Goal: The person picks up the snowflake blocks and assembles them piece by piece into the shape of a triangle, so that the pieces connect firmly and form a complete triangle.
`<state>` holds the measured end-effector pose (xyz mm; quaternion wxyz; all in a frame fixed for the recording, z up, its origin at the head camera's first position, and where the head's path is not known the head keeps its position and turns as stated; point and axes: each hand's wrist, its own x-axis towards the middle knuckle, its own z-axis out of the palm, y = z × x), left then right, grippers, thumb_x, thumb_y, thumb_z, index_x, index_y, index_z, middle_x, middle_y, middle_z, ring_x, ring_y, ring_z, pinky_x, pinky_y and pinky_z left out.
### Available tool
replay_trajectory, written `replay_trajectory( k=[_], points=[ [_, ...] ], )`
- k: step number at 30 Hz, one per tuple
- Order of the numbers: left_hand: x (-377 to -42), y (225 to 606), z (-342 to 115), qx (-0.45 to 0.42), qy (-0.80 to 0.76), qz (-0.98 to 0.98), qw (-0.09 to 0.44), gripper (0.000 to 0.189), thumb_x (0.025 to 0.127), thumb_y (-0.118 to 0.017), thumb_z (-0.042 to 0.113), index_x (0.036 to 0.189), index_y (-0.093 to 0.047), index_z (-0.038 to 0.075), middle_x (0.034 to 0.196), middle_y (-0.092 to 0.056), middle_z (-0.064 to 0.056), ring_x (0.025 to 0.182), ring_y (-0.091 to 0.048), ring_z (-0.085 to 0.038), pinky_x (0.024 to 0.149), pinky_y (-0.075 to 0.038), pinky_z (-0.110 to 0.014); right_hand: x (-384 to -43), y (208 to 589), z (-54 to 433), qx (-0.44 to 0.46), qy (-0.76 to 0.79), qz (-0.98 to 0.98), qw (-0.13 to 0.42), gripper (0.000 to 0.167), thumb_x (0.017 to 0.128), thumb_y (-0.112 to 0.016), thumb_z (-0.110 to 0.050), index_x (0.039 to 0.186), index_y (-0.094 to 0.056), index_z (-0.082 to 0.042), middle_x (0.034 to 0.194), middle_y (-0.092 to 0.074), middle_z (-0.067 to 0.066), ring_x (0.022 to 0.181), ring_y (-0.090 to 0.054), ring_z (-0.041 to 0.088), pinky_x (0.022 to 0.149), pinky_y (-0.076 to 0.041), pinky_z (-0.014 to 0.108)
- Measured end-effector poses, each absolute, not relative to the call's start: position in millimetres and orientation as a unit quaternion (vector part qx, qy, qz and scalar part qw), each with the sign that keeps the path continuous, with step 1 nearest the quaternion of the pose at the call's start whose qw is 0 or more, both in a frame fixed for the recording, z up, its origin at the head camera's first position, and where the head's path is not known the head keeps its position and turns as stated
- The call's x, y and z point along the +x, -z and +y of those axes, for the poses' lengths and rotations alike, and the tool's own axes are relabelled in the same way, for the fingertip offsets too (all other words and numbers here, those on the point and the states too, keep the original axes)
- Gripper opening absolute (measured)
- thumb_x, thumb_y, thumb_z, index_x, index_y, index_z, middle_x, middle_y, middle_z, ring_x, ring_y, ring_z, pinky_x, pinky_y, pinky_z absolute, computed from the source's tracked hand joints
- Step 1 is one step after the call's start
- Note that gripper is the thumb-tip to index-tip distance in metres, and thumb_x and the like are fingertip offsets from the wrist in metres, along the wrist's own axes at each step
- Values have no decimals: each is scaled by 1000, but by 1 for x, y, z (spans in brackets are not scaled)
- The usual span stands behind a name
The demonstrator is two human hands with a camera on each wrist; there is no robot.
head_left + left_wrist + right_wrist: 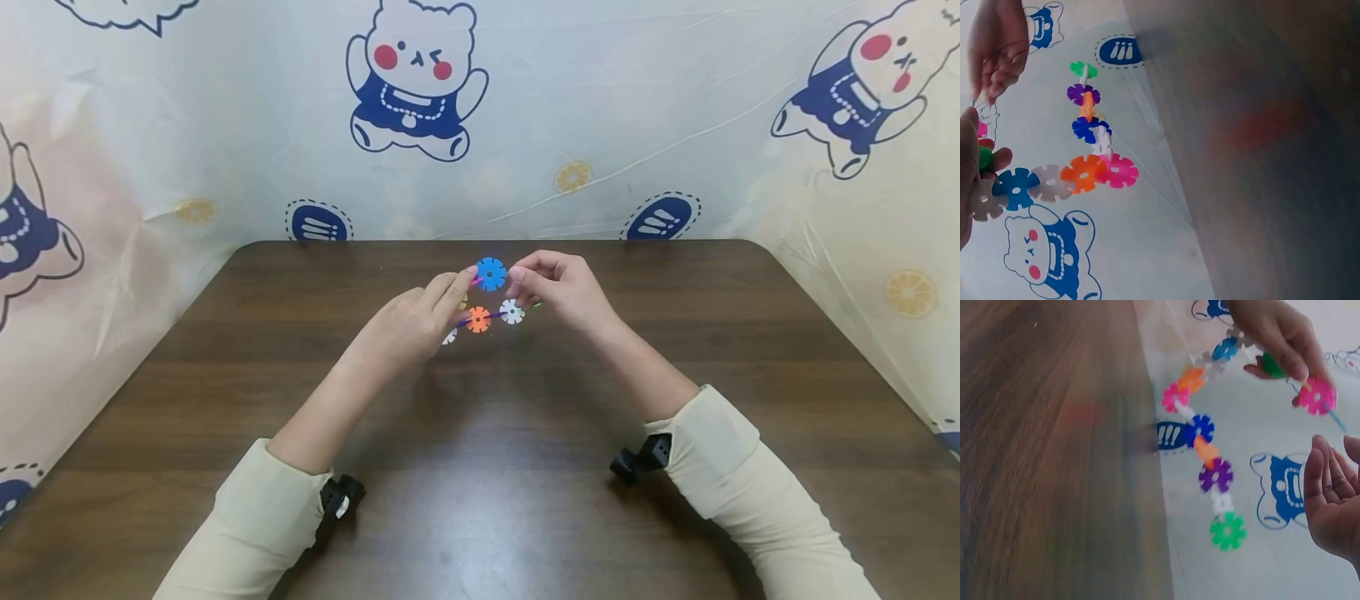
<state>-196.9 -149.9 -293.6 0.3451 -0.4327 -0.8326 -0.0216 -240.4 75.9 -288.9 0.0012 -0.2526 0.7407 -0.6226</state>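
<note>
A chain of colourful plastic snowflake discs hangs in a curve above the table. My left hand (408, 327) pinches it near one end, by a green disc (985, 157) and a pink disc (1317, 395). Beyond the pink one, a blue disc (491, 273) faces the head view and shows edge-on in the right wrist view. My right hand (566, 287) is beside this blue disc, fingertips close to its rim, fingers loosely bent with nothing between them. Orange (1083, 174), white, purple (1216, 475) and other discs run down to a green disc (1227, 531) at the free end.
The brown wooden table (480, 467) lies below both hands. Behind it and along the sides hangs a pale sheet (525, 100) with printed cartoon bears. Each sleeve cuff carries a small black camera (641, 460).
</note>
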Motion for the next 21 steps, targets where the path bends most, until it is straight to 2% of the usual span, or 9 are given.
replay_trajectory(
  k=[7, 13, 17, 21],
  points=[
    [-196, 287, -155, -420, 118, -820, 371, 53, 87, -65, 14, 130, -43, -8, 102, -56, -21, 74, -60, -25, 69, -54, -31, -248, 295, 95, -200, 627, 753, -12, 22, 89, -63, -17, 97, -63, 4, 76, -66, 8, 69, -62, 22, 69, -54, 30],
    [-194, 283, -158, -399, 197, -807, 389, 51, 97, -44, 30, 130, -40, -9, 107, -54, -23, 81, -58, -26, 76, -53, -33, -254, 301, 109, -167, 647, 743, -41, 23, 91, -60, -12, 96, -59, 10, 70, -65, 2, 62, -61, 12, 65, -53, 26],
    [-195, 281, -159, -398, 239, -786, 408, 53, 99, -40, 32, 129, -40, -11, 107, -54, -24, 81, -55, -25, 78, -52, -35, -255, 303, 114, -158, 641, 751, -11, 26, 93, -57, -12, 104, -57, 11, 80, -67, 8, 68, -63, 14, 68, -53, 27],
    [-195, 281, -157, -398, 275, -770, 417, 53, 98, -42, 31, 128, -39, -13, 97, -52, -22, 74, -53, -22, 69, -52, -28, -252, 302, 113, -176, 616, 767, 34, 25, 94, -53, -9, 112, -56, 9, 95, -65, 17, 79, -64, 19, 77, -52, 33]
  ],
)
